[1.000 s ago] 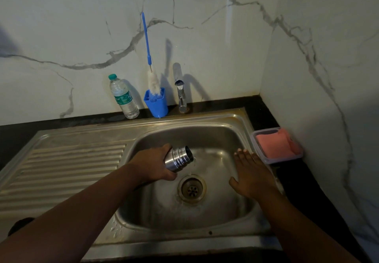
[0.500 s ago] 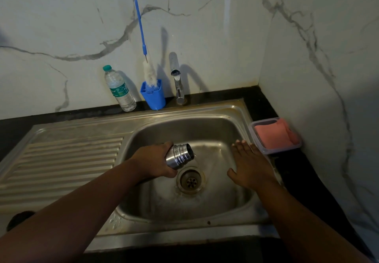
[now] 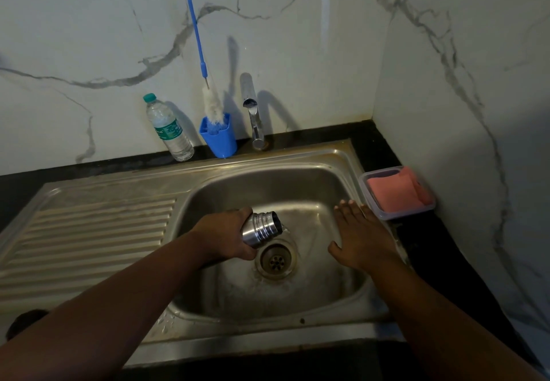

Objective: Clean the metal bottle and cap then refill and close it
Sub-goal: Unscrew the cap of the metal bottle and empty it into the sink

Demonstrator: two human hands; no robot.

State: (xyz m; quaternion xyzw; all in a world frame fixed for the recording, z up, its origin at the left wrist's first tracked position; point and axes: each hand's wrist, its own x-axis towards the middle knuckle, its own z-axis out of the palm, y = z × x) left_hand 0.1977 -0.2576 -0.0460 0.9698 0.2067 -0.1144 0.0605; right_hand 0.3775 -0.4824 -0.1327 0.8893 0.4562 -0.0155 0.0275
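Observation:
My left hand grips the metal bottle over the steel sink basin. The bottle lies tilted, its open ridged mouth pointing right and slightly down above the drain; most of its body is hidden by my hand. My right hand is flat with straight fingers, resting at the basin's right edge and holding nothing. No cap is in view. The tap stands behind the basin with no water visible.
A plastic water bottle and a blue cup holding a long bottle brush stand at the back wall. A clear tub with a pink sponge sits right of the sink. The ribbed drainboard lies left.
Both hands hold nearly the same pose; the bottle stays tilted over the drain. The camera has shifted slightly.

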